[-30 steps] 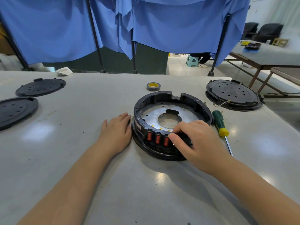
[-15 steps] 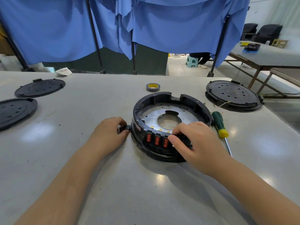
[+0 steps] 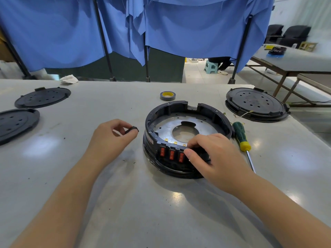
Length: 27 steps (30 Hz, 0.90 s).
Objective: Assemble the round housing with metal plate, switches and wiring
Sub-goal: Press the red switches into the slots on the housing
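Three red rocker switches (image 3: 171, 154) sit side by side in the near wall of the round housing (image 3: 187, 138), which rests flat on the grey table (image 3: 125, 203) in the head view, just in front of the person and a little to the right. Inside it lies the metal plate (image 3: 186, 127), bright, with a large central hole. The right hand (image 3: 213, 156) grips the near rim beside the switches, thumb on the outer wall and fingers curled over the top edge, steadying the ring. The left hand (image 3: 112, 138) is lifted just left of the housing, apart from it, thumb and forefinger pinching a small black part (image 3: 133, 129) (likely another switch, though too small to be sure); its other fingers are curled under.

Rigid moulded plastic with a plate inside, the housing should feel stiff and moderately weighty, unlikely to flex; the rim is the natural hold, as the smooth table may let it slide when a switch is pushed in. The small part looks light and easy to drop, so a firm fingertip pinch on its sides suits it.

A green-handled screwdriver (image 3: 240, 136) lies just right of the housing, a roll of tape (image 3: 167, 95) behind it, and black round covers (image 3: 256, 103) further off.
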Each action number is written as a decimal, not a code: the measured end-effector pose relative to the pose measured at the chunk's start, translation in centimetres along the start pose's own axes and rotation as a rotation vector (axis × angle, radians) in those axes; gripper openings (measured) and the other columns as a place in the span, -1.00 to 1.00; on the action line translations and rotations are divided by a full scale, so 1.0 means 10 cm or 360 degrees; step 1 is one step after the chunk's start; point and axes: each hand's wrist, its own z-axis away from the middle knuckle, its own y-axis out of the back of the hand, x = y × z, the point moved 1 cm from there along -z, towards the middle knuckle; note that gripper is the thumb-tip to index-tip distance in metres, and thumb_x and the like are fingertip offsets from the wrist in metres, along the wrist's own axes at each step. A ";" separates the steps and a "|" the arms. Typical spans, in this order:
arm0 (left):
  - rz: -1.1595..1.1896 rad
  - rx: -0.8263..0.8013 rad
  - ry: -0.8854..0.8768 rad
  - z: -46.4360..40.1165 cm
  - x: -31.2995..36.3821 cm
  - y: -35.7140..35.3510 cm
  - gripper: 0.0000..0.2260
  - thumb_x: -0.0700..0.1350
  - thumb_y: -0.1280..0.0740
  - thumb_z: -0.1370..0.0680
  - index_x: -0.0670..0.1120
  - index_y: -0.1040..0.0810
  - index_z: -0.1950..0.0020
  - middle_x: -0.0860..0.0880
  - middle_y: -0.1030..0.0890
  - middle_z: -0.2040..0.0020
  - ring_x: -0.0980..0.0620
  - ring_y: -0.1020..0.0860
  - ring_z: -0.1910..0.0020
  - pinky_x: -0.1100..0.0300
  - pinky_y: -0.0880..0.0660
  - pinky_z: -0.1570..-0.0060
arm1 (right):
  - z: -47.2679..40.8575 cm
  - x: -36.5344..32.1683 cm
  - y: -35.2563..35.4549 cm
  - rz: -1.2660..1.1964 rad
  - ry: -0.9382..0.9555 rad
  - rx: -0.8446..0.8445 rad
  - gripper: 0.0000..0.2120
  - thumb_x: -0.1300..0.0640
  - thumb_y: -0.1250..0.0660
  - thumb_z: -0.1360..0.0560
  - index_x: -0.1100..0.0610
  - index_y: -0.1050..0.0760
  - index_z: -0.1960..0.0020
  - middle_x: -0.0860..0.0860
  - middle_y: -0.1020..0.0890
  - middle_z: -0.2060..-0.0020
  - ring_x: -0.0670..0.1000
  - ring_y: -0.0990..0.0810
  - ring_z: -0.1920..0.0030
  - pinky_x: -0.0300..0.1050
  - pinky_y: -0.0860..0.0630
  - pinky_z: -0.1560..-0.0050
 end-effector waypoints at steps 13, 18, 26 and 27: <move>0.0889 -0.0642 0.0025 0.49 0.59 -0.17 -0.81 -0.06 -0.37 -0.36 0.09 -0.72 0.10 0.04 -0.63 0.26 0.11 -0.54 0.28 0.22 -0.54 0.13 | 0.02 -0.11 0.04 -0.0302 0.0050 0.0137 -0.70 -0.04 -0.29 -0.51 0.01 -0.43 -0.20 -0.22 -0.49 -0.02 -0.19 -0.47 -0.05 -0.24 -0.43 -0.07; 0.0798 -0.0807 -0.0194 0.59 0.69 -0.11 -0.82 -0.02 -0.39 -0.36 0.11 -0.71 0.08 0.08 -0.55 0.39 0.19 -0.50 0.38 0.39 -0.44 0.28 | 0.02 -0.17 0.06 -0.0413 0.0143 0.0214 -0.70 -0.01 -0.23 -0.55 -0.04 -0.36 -0.26 -0.22 -0.46 -0.04 -0.20 -0.47 -0.07 -0.21 -0.44 -0.07; 0.0712 -0.0909 -0.0283 0.64 0.68 -0.19 -0.77 0.13 -0.30 -0.34 0.10 -0.68 0.15 0.14 -0.54 0.41 0.15 -0.48 0.38 0.35 -0.41 0.33 | 0.00 -0.14 0.07 -0.0485 0.0269 0.0240 -0.87 0.10 -0.25 -0.56 0.08 -0.50 -0.07 -0.12 -0.53 0.08 -0.10 -0.51 0.04 -0.17 -0.46 0.05; 0.0712 -0.0927 -0.0303 0.63 0.67 -0.19 -0.78 0.12 -0.29 -0.35 0.10 -0.68 0.15 0.14 -0.55 0.41 0.16 -0.48 0.38 0.36 -0.41 0.33 | 0.00 -0.13 0.07 -0.0515 0.0237 0.0214 -0.88 0.08 -0.24 -0.56 0.04 -0.49 -0.07 -0.15 -0.53 0.09 -0.13 -0.51 0.03 -0.21 -0.46 0.04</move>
